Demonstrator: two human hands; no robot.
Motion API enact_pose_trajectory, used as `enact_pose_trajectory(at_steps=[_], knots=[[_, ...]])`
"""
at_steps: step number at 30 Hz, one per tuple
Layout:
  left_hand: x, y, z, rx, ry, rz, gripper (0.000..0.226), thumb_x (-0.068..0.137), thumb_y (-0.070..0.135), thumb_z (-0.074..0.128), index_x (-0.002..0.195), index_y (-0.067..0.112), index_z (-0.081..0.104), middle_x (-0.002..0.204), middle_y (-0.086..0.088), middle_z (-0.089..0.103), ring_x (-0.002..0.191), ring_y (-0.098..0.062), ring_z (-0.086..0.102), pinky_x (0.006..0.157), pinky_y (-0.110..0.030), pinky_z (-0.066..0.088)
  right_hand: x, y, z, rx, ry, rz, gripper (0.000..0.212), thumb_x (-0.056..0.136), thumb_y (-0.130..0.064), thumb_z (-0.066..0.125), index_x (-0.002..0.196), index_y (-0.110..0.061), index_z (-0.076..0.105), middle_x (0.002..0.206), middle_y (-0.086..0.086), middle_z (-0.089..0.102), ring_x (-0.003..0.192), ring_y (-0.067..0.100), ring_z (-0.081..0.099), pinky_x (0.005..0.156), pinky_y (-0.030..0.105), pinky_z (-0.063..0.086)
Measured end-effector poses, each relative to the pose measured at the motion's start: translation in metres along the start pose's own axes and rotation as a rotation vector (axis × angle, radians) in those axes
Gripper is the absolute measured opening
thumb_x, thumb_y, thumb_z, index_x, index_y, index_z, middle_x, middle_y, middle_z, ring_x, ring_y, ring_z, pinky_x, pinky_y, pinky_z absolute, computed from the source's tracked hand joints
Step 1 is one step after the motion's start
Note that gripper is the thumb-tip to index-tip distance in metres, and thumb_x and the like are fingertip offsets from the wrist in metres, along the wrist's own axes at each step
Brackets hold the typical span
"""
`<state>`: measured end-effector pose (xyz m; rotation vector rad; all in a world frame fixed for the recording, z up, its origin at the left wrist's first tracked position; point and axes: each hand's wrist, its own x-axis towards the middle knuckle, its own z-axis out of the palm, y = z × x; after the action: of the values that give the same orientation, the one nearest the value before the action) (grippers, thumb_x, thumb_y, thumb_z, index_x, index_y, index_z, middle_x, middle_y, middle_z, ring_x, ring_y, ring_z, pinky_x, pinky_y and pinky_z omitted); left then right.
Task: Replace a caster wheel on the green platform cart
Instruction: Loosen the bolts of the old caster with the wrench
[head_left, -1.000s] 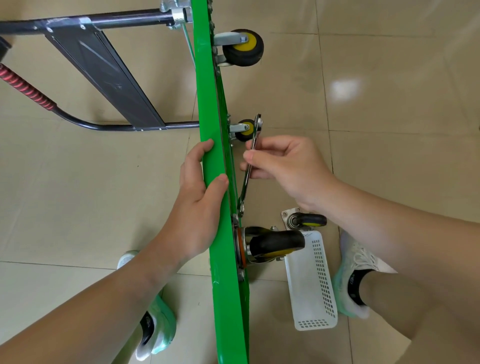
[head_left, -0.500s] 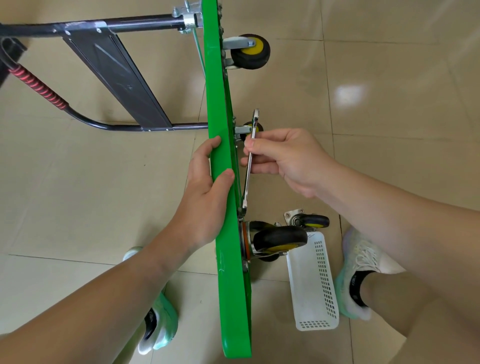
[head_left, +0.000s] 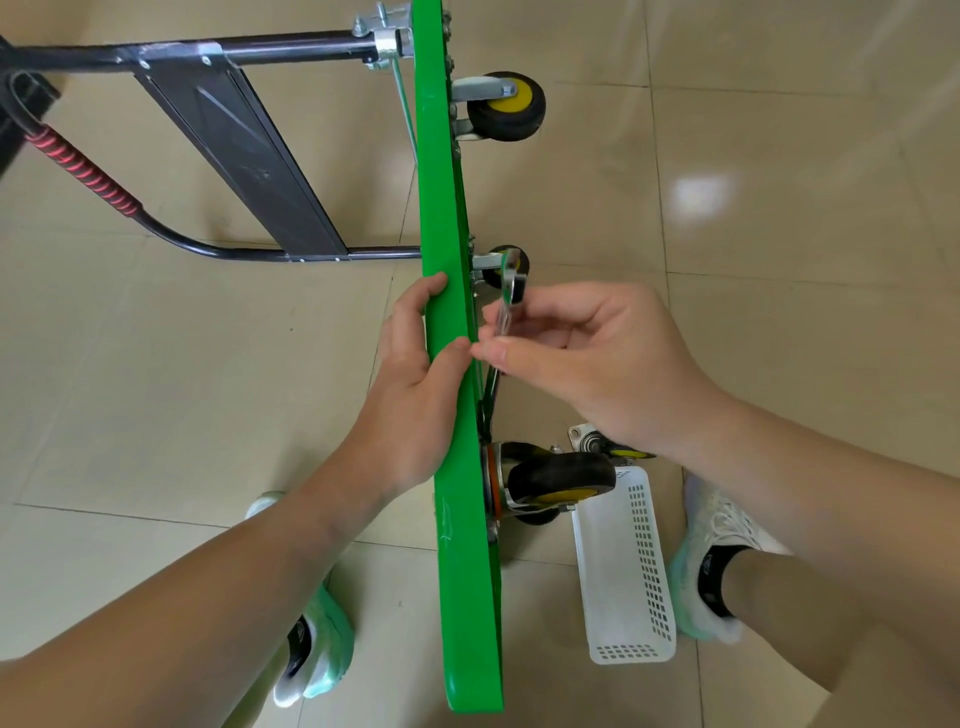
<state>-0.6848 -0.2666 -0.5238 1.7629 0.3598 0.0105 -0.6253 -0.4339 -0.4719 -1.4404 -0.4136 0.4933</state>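
One change — right hand (head_left: 597, 364) swung wrench (head_left: 510, 280) toward cart (head_left: 460, 545).

The cart platform (head_left: 460, 519) stands on edge on the floor (head_left: 156, 389). Its handle (head_left: 218, 252) extends left; the casters (head_left: 506, 106) project right. A basket (head_left: 608, 571) lies right of the nearest caster (head_left: 561, 475), with a loose caster (head_left: 589, 441) just behind it.

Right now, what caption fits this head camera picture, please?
Left hand steadies the tipped green cart while right hand holds a wrench by the caster wheel.
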Motion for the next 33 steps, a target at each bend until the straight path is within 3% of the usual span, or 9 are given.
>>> enact_pose_trajectory(at_steps=[3, 5, 9, 12, 16, 21, 26, 33], knots=[[-0.003, 0.003, 0.0, -0.017, -0.013, 0.003, 0.048, 0.096, 0.041, 0.051, 0.136, 0.061, 0.036, 0.15, 0.001, 0.049, 0.133, -0.026, 0.056, 0.112, -0.057, 0.046, -0.009, -0.008, 0.001, -0.007, 0.034, -0.063, 0.026, 0.081, 0.01, 0.074, 0.095, -0.012, 0.075, 0.089, -0.002, 0.077, 0.084, 0.011, 0.072, 0.083, 0.025, 0.058], [-0.005, 0.005, 0.0, -0.018, -0.028, 0.024, 0.048, 0.096, 0.038, 0.048, 0.139, 0.055, 0.035, 0.15, 0.004, 0.047, 0.129, -0.024, 0.058, 0.107, -0.052, 0.05, -0.009, -0.016, -0.002, 0.003, 0.082, -0.075, 0.023, 0.083, 0.009, 0.073, 0.097, -0.009, 0.074, 0.09, 0.003, 0.077, 0.086, 0.019, 0.073, 0.084, 0.032, 0.061], [-0.011, 0.007, 0.0, -0.019, -0.029, 0.032, 0.052, 0.107, 0.022, 0.04, 0.154, 0.041, 0.029, 0.146, 0.011, 0.048, 0.108, -0.007, 0.063, 0.084, -0.026, 0.056, -0.018, -0.03, -0.011, 0.029, 0.116, -0.026, 0.017, 0.085, 0.004, 0.073, 0.098, -0.007, 0.073, 0.084, 0.009, 0.077, 0.084, 0.023, 0.076, 0.081, 0.044, 0.062], [-0.019, 0.008, 0.001, -0.069, -0.004, -0.036, 0.054, 0.111, 0.018, 0.034, 0.157, 0.045, 0.026, 0.14, 0.014, 0.056, 0.098, -0.011, 0.068, 0.08, -0.03, 0.059, -0.032, -0.031, -0.006, 0.085, 0.04, 0.041, 0.016, 0.086, 0.005, 0.07, 0.093, -0.009, 0.073, 0.08, 0.008, 0.076, 0.079, 0.021, 0.075, 0.073, 0.036, 0.063], [-0.039, 0.012, 0.005, -0.14, 0.04, -0.098, 0.051, 0.112, 0.017, 0.034, 0.153, 0.048, 0.031, 0.128, 0.015, 0.065, 0.092, -0.008, 0.069, 0.072, -0.022, 0.057, -0.041, -0.022, 0.007, 0.089, -0.017, 0.079, 0.02, 0.086, 0.008, 0.069, 0.09, -0.01, 0.074, 0.08, 0.008, 0.076, 0.078, 0.02, 0.074, 0.071, 0.032, 0.062], [-0.06, 0.006, 0.006, -0.165, 0.03, -0.148, 0.049, 0.109, 0.031, 0.039, 0.154, 0.05, 0.031, 0.133, 0.016, 0.066, 0.111, -0.019, 0.07, 0.1, -0.045, 0.056, -0.039, -0.012, 0.016, 0.032, 0.002, 0.121, 0.017, 0.086, 0.003, 0.072, 0.091, -0.013, 0.074, 0.087, 0.012, 0.076, 0.084, 0.023, 0.075, 0.08, 0.039, 0.062], [-0.065, 0.006, 0.005, -0.164, -0.019, -0.149, 0.049, 0.111, 0.034, 0.038, 0.155, 0.053, 0.027, 0.137, 0.017, 0.063, 0.112, -0.012, 0.071, 0.103, -0.047, 0.055, -0.041, -0.006, 0.019, 0.007, -0.008, 0.18, 0.017, 0.087, 0.001, 0.072, 0.103, -0.005, 0.073, 0.098, 0.018, 0.075, 0.088, 0.025, 0.075, 0.084, 0.039, 0.062], [-0.065, 0.007, 0.006, -0.125, -0.029, -0.14, 0.049, 0.111, 0.037, 0.036, 0.154, 0.057, 0.024, 0.13, 0.014, 0.066, 0.112, -0.018, 0.07, 0.101, -0.051, 0.057, -0.047, -0.005, 0.022, 0.032, 0.022, 0.197, 0.016, 0.088, 0.0, 0.072, 0.099, -0.011, 0.073, 0.088, 0.012, 0.076, 0.086, 0.02, 0.074, 0.082, 0.034, 0.062]])
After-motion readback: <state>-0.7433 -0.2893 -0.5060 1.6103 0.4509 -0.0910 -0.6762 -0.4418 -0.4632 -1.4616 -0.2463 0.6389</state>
